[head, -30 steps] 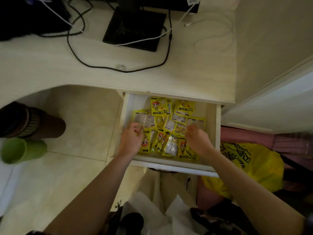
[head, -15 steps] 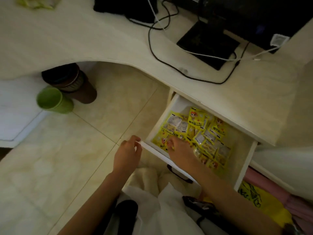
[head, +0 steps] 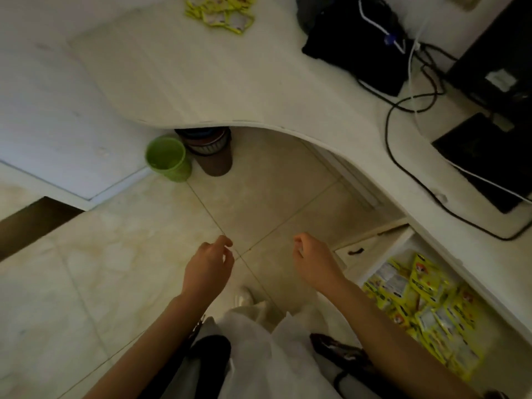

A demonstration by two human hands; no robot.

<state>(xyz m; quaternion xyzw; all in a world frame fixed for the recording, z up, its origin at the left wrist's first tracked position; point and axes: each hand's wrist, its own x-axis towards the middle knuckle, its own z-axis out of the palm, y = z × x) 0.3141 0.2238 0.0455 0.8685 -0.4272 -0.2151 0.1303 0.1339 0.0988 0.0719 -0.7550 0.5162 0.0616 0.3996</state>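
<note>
Here, in the head view, the yellow packets [head: 426,306] lie flat in the open drawer [head: 371,243] at the lower right, under the edge of the worktop [head: 230,82]. They overlap in a loose heap, so their long axes point in mixed directions and no single heading holds for the lot. Each packet has a white label panel and a small red-and-orange cartoon face, but the writing is too blurred to read.

The left hand [head: 207,269] hangs over the floor [head: 115,269]. Its grip is loose, thumb and forefinger almost meeting with nothing seen between them. The right hand [head: 315,264] is just left of the drawer front, apart from the packets. Its fingers curl down and under, and I cannot tell whether that grip holds anything.

Half a second earlier the right hand was down among the packets and the left rested on the drawer's front corner; now both are out over the tiles. The view has also swung left, bringing a second heap of yellow packets [head: 221,11] into sight at the far edge of the worktop. A green cup [head: 168,158] stands on the floor, touching a brown bin [head: 214,156].
</note>
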